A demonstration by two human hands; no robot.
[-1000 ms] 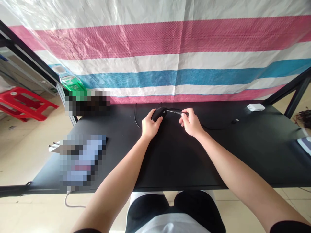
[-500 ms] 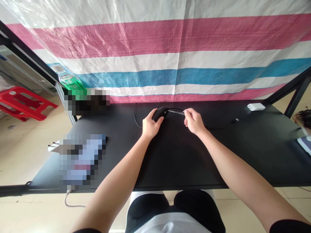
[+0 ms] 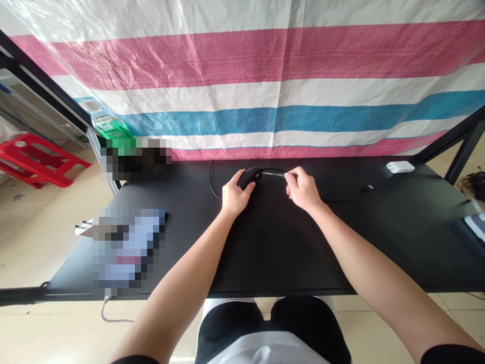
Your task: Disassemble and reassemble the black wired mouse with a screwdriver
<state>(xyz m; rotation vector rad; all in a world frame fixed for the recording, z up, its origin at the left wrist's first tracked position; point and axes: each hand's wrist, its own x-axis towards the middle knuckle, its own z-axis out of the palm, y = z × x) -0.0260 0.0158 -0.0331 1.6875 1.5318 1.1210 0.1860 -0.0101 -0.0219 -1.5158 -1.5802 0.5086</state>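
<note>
In the head view, the two hands are close together but not touching, near the far edge of a black table (image 3: 288,242). The left hand (image 3: 235,192) cups a black computer mouse (image 3: 249,178), its fingers wrapped over the shell. The mouse sits near the middle of the far edge, and whether it is resting on the table or slightly raised cannot be told. The right hand (image 3: 303,190) pinches a slim black-and-metal cable plug (image 3: 274,174) between thumb and fingers, just in front of the mouse's nose. Whether the plug is seated in the mouse cannot be told. The mouse looks light and smooth, so a full-palm grip around its sides suits it; the plug is small and best held by its stiff barrel. A thin black cable (image 3: 215,188) loops loosely across the table to the left. Further right lie a white charger (image 3: 399,167) and a small black cable end (image 3: 367,188). A striped woven tarp (image 3: 242,65) hangs beyond the table.
</note>
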